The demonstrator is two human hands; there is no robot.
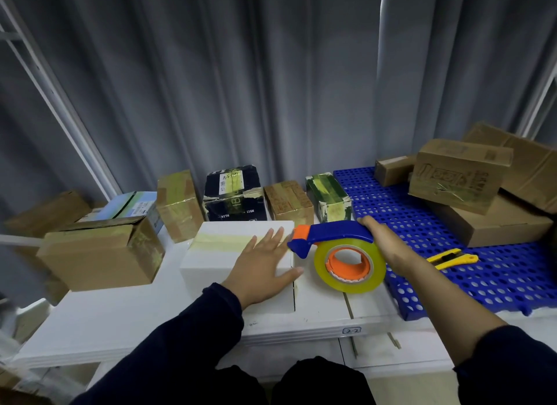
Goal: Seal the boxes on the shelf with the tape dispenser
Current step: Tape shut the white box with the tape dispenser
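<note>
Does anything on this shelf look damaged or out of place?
Yes. The black box in the back row looks battered: its edges are torn and scuffed, with patchy yellowed tape. The brown box at front left has a top flap lifted, not flat. On the blue perforated mat, the cardboard boxes are piled crookedly.

A small white tag (351, 330) on the front edge of the shelf (120, 323) reads "2-2" in handwriting. The black box (235, 199) in the back row has "WITH" and "SIGN" in white along the bottom of its front. Its top sticker is too small to read. The print on the brown box (455, 178) at the right is too blurred.
</note>
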